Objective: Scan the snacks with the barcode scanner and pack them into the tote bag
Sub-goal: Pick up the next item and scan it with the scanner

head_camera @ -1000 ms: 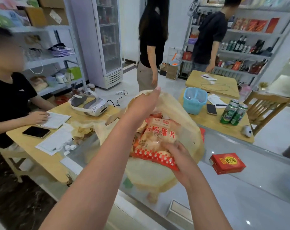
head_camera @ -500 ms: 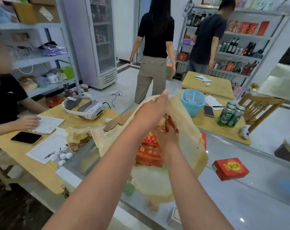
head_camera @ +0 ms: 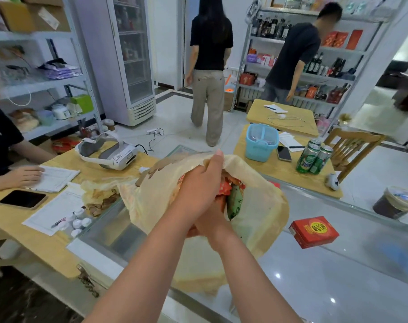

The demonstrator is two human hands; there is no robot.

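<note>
Forearms converge; left hand (head_camera: 198, 187) on top, fingers curled pinching thin beige tote bag (head_camera: 263, 206) rim; right hand (head_camera: 213, 223) beneath, fingers hidden.

Single view, head-worn, wide-angle: we look forward and down from head height, close over the glass counter (head_camera: 338, 287), the shelves (head_camera: 326, 76) farther off across the room.

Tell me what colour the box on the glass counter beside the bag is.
The box is red, with a yellow oval on top; the head view shows it.
</note>
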